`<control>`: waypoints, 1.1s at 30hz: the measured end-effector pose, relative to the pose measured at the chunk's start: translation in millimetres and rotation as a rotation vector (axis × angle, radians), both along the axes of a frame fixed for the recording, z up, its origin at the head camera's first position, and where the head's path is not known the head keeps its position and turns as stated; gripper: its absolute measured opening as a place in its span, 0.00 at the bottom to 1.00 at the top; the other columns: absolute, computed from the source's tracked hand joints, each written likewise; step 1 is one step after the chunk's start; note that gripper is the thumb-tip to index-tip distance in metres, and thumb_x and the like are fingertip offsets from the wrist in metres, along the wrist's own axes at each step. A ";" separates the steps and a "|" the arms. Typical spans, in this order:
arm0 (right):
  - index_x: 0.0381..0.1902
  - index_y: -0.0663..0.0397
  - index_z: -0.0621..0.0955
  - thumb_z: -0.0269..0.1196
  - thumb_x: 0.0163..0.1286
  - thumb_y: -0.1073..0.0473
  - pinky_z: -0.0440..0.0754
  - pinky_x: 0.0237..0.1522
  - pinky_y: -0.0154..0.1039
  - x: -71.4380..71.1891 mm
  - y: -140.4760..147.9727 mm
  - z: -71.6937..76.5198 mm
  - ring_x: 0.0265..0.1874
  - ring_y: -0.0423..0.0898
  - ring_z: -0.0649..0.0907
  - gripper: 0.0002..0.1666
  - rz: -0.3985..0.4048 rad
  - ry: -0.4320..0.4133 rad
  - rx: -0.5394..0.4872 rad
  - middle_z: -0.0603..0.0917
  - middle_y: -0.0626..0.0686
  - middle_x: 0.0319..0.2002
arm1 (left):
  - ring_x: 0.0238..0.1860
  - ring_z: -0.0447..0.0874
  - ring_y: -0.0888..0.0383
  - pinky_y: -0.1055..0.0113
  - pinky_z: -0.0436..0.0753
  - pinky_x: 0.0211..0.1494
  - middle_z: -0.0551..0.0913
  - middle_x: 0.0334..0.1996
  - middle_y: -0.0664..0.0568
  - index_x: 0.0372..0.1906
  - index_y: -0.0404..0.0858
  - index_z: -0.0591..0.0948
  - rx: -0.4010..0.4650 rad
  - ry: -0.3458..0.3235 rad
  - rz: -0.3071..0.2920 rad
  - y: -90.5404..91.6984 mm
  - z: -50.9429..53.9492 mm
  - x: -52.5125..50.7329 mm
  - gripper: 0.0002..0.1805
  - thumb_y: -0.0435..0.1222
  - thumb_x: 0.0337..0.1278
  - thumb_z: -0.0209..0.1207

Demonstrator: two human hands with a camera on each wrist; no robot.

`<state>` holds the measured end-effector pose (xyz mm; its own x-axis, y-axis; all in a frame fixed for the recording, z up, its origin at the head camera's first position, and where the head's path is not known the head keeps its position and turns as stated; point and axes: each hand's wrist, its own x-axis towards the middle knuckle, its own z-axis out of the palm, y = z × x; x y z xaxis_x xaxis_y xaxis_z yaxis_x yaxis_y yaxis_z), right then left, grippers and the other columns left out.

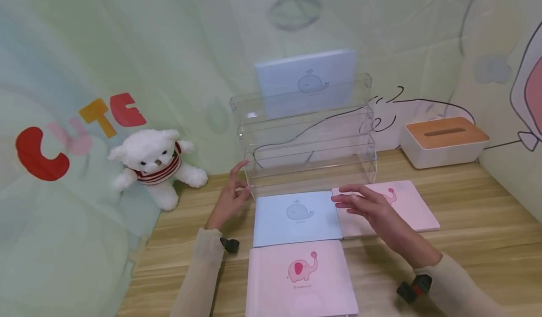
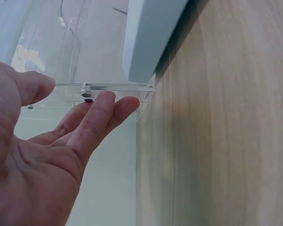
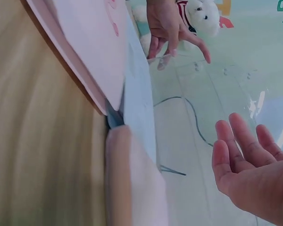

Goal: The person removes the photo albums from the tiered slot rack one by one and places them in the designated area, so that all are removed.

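A clear tiered display rack [image 1: 311, 164] stands against the wall. My left hand [image 1: 230, 202] is at its left side, and in the left wrist view the fingertips touch the side panel with the thumb apart. My right hand [image 1: 381, 216] hovers with loose, spread fingers above a pink elephant book [image 1: 417, 211], holding nothing. Beside that book, a blue whale book [image 1: 271, 223] lies flat before the rack. Nearer me lies another pink elephant book [image 1: 271, 279]. A second blue whale book [image 1: 279, 84] stands upright in the rack's top tier.
To the left, a white plush bear [image 1: 148, 152] in a striped top leans by the wall. A white tissue box [image 1: 449, 150] with a wood-coloured lid sits at the back right. A printed curtain [image 1: 203, 39] hangs behind the wooden table [image 1: 169, 260].
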<state>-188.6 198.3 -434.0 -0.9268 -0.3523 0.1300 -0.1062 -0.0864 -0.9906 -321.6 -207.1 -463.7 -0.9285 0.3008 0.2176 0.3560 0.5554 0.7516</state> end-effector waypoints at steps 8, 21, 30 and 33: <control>0.74 0.36 0.73 0.46 0.87 0.53 0.70 0.71 0.40 -6.1 9.5 13.8 0.69 0.39 0.82 0.23 -0.030 0.097 0.047 0.84 0.41 0.69 | 0.36 0.93 0.45 0.64 0.82 0.44 0.88 0.47 0.33 0.84 0.68 0.52 0.008 -0.001 -0.002 0.6 -0.7 0.5 0.43 0.33 0.80 0.58; 0.81 0.39 0.64 0.47 0.82 0.60 0.39 0.74 0.85 -15.7 21.7 39.7 0.74 0.39 0.74 0.32 -0.013 0.216 0.060 0.77 0.42 0.75 | 0.34 0.93 0.45 0.58 0.83 0.47 0.88 0.47 0.34 0.84 0.70 0.51 0.005 0.012 0.006 -0.6 -0.5 2.4 0.43 0.34 0.81 0.57; 0.82 0.44 0.63 0.47 0.81 0.61 0.39 0.75 0.85 -29.7 29.5 59.9 0.77 0.41 0.70 0.34 -0.047 0.276 0.056 0.74 0.45 0.78 | 0.38 0.95 0.43 0.50 0.85 0.54 0.89 0.44 0.36 0.84 0.70 0.52 0.017 0.017 0.005 1.5 1.5 3.8 0.43 0.33 0.80 0.57; 0.81 0.42 0.64 0.49 0.80 0.61 0.38 0.76 0.84 -35.4 32.6 68.8 0.76 0.42 0.70 0.34 -0.071 0.287 0.054 0.74 0.46 0.78 | 0.38 0.95 0.43 0.50 0.85 0.54 0.89 0.45 0.36 0.84 0.70 0.52 0.011 0.014 0.003 1.5 1.5 3.9 0.42 0.34 0.81 0.57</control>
